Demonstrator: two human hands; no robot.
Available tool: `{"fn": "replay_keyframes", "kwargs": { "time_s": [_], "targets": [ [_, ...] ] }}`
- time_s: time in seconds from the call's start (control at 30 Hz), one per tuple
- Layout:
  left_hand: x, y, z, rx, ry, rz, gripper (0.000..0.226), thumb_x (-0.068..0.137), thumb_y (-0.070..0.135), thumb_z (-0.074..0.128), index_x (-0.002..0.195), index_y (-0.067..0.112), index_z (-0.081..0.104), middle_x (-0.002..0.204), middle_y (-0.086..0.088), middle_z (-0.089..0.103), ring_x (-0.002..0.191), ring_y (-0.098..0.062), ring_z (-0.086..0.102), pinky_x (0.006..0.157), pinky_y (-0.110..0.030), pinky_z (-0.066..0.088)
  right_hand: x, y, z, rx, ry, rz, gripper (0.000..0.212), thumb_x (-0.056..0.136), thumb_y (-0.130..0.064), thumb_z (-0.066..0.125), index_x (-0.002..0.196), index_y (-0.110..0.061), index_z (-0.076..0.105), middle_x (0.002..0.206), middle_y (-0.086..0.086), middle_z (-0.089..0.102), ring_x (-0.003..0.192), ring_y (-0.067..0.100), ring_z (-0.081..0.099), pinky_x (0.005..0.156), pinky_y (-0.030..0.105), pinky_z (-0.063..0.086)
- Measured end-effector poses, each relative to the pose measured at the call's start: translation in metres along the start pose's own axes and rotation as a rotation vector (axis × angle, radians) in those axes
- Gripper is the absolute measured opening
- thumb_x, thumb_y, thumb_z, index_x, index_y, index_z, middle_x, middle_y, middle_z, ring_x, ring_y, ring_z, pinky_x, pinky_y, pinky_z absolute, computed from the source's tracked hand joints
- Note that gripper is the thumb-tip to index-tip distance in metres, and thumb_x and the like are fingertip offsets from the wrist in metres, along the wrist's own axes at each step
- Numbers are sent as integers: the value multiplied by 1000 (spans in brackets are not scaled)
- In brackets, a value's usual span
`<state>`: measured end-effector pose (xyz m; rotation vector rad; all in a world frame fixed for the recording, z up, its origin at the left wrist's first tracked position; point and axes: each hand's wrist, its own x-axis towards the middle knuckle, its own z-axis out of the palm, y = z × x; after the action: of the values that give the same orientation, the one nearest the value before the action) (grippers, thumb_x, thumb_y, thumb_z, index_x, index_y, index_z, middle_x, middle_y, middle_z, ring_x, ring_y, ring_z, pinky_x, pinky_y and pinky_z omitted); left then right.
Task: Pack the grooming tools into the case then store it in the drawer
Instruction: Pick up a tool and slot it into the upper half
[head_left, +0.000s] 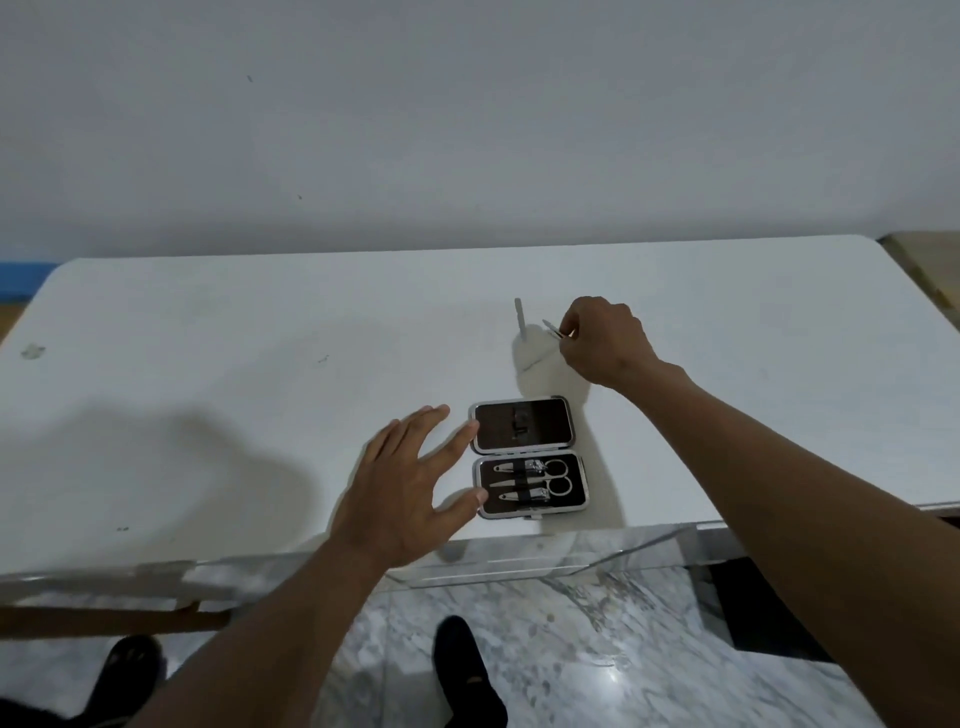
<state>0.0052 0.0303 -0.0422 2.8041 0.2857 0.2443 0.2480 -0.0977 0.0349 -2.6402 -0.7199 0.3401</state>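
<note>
We see the case (529, 457) lying open and flat near the front edge of the counter (208, 364), a small rounded rectangle with a bright metal rim and a dark lining. Its near half holds slim steel tools under a black strap: scissors (550, 477) with round loops, and what look like two clippers and a pointed tool, too small to tell surely. The far half shows only dark lining and a short strap.

Beyond the case, a thin flat metal strip, perhaps a nail file (520, 318), lies on the counter. Just to its right our right hand (605, 340) pinches a slender metal tool, likely tweezers (551, 329), between the fingertips; most of that tool is hidden by the fingers.

Our left hand (410, 488) is spread open, holding nothing, its thumb and forefinger at the case's left edge; whether they touch it we cannot tell.

The counter is white, matte and lightly smudged, with rounded far corners. Behind it stands a plain pale wall (467, 130); below is glossy grey-veined marble floor (571, 649), where dark shoes (467, 670) are partly cut off.
</note>
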Motion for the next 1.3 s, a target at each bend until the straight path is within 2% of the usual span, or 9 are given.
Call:
{"fn": "replay_keyframes", "kwargs": {
  "time_s": [0.17,0.33,0.47,0.63,0.83,0.93,1.07,1.17,1.3],
  "targets": [
    [-1,1,3,18,10,2,67,87,64,41,146,34,37,151,-3,40,141,-21,34,114,-45,30,-53,6,-6,21,-59,-149,15,85,-18,63,98,-16,70,98,5,72,92,27,65,80,33,49],
    [-2,-1,5,27,12,1,66,88,67,36,147,36,35,152,-2,38,141,-20,32,115,-41,25,-78,18,0,-84,-122,-207,10,89,-28,56,95,-29,64,89,1,70,84,26,62,75,35,50],
    [-2,-1,6,26,15,2,66,89,67,35,148,37,34,152,-1,37,141,-20,32,115,-41,26,-82,24,6,-235,-125,-313,13,90,-16,57,101,-19,64,97,7,68,88,28,60,68,31,41],
    [-2,-2,7,21,17,-3,66,89,68,34,148,38,33,153,0,37,142,-19,30,115,-41,25,-82,21,6,-308,-81,-361,18,88,-12,55,102,-19,64,100,7,68,91,30,61,71,35,48],
    [-3,-1,5,19,25,-3,66,89,67,34,148,38,33,153,1,37,141,-18,30,114,-39,24,-83,22,6,-248,-127,-375,35,87,-4,52,114,-22,65,106,8,62,96,30,60,79,34,46],
    [-3,0,4,20,28,-4,66,89,67,35,148,38,33,152,1,38,141,-18,31,114,-40,27,-86,24,8,-256,-91,-379,32,87,-7,52,112,-22,66,106,5,66,97,29,61,79,35,48],
    [-3,0,4,27,32,-5,65,89,67,35,147,38,34,152,1,38,141,-18,32,113,-38,25,-85,24,5,-264,-56,-379,21,89,-11,53,102,-19,67,100,6,68,93,29,61,72,34,42],
    [-3,0,5,26,32,-6,65,89,67,37,147,38,34,152,0,39,140,-19,32,113,-40,26,-84,20,3,-259,-83,-387,24,90,-11,52,106,-19,68,101,8,66,94,30,61,74,33,43],
    [-2,-1,5,21,29,-12,65,89,67,37,148,40,32,153,1,38,141,-19,33,114,-40,28,-87,17,6,-255,-83,-406,30,85,-7,50,104,-21,69,101,5,67,94,31,61,74,36,51]
  ]
}}
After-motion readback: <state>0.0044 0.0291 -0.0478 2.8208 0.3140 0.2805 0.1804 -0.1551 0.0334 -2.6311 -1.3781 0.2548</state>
